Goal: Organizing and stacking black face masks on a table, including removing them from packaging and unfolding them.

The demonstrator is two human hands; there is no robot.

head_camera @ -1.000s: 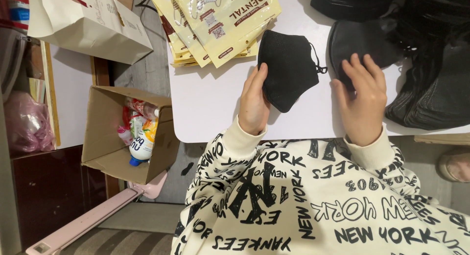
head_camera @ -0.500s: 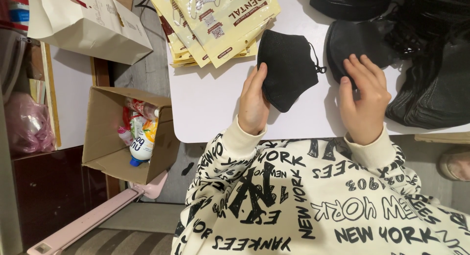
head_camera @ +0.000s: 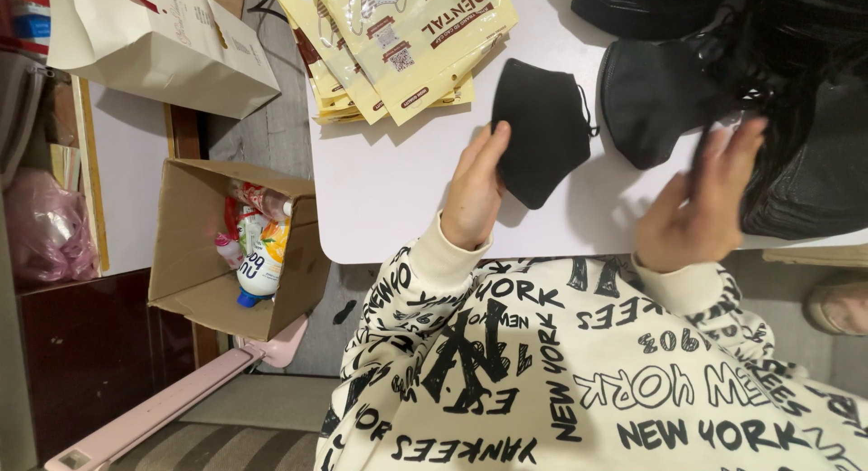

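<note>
While the left hand (head_camera: 475, 195) lies flat, fingers together, against the edge of a black face mask (head_camera: 541, 127) on the white table (head_camera: 389, 200), the mask could slide toward the yellow pouches (head_camera: 398, 46) if nudged. Over goes the right hand (head_camera: 701, 209), fingers spread and blurred, touching the stack of black masks (head_camera: 805, 155), holding nothing; a careless drag could topple that heap.

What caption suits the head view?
Left hand rests on a black mask; right hand reaches the mask stack.
</note>
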